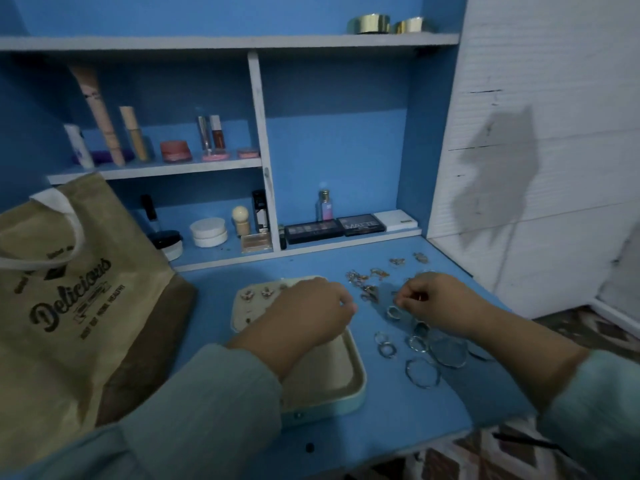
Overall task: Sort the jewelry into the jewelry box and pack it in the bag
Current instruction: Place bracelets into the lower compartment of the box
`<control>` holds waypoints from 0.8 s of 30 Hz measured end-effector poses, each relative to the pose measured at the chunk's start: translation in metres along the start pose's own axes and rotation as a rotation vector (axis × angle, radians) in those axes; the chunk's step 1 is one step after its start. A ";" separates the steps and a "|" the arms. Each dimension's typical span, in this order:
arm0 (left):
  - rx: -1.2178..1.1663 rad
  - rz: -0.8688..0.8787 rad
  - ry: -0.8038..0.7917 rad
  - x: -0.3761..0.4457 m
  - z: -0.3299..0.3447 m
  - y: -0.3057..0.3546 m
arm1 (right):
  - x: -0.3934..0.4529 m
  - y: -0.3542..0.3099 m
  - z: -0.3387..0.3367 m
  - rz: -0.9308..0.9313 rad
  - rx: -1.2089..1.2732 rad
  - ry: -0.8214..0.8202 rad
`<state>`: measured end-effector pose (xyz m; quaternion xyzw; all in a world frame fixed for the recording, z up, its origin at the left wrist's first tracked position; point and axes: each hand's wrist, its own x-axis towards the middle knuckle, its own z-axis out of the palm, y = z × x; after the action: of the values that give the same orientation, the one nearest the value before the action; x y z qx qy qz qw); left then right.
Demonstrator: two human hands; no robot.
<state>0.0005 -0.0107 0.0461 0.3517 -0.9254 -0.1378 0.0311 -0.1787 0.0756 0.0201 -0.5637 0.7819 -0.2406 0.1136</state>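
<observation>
1. Two hands work over the blue bench [398, 427]. Nearest lie the hoops and rings [420, 355], just beside the right wrist.
2. The jewelry box [349, 386] lies open under the left forearm, its long axis running away from the person.
3. The left hand [308, 306] hovers over the box, fingers curled; contents cannot be determined.
4. The right hand [433, 299] pinches a small piece; the box lies to its left.
5. Further off: loose earrings [367, 278]; the bag [69, 289] stands far left.
</observation>
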 end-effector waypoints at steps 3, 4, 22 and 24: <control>0.000 0.087 -0.053 0.010 0.009 0.031 | -0.016 0.026 -0.022 0.040 -0.087 -0.049; 0.012 0.117 -0.081 0.013 0.012 0.040 | -0.021 0.035 -0.028 0.041 -0.118 -0.054; 0.314 0.320 -0.218 0.010 0.050 0.050 | -0.074 0.093 0.013 -0.333 -0.270 0.111; 0.308 0.331 -0.172 0.008 0.054 0.047 | -0.075 0.091 0.018 -0.336 -0.247 0.206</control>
<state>-0.0443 0.0299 0.0075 0.1828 -0.9798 -0.0175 -0.0796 -0.2207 0.1643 -0.0484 -0.6679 0.7081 -0.2151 -0.0784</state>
